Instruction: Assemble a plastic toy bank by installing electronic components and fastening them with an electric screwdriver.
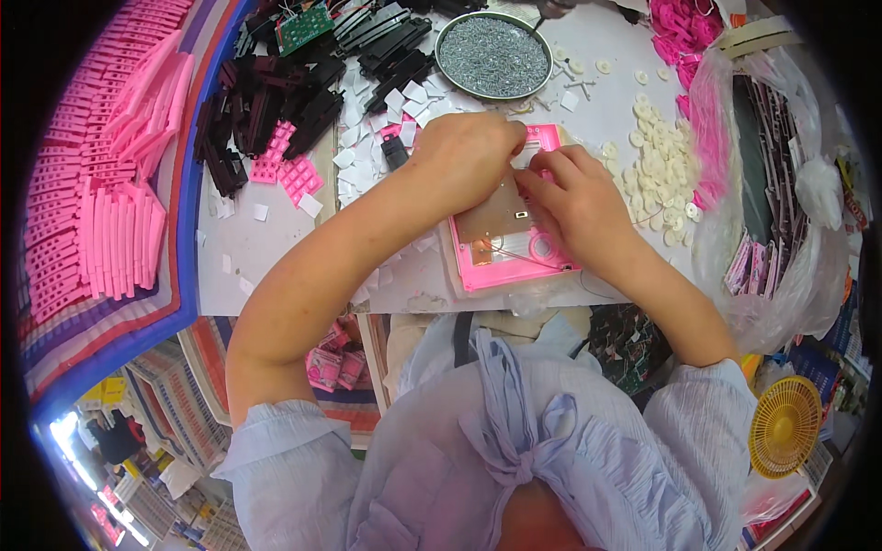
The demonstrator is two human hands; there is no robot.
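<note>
Left hand (473, 156): fingers curled inward over the far left part of the pink case (505, 275); the fingertips are hidden, so whether they are clamped on anything cannot be told. Right hand (579, 202): half open, fingers bent, thumb and forefinger close to each other over the right side of the brown circuit board (485, 220); whether the tips grip the board or only touch it cannot be told.

The pink case lies flat, open side up, with its long axis running from the front edge of the tabletop (220, 286) toward the back edge, slightly slanted. Its round ring (542, 246) is at the near end, close to the right side. The circuit board lies over the middle of the case, and thin wires (501, 249) cross the near part.

The case is beside the front edge of the tabletop, near the middle of that edge. It lies below both hands: the left hand covers its far left corner, the right hand overlaps its right side, and the near end projects uncovered toward the front edge
</note>
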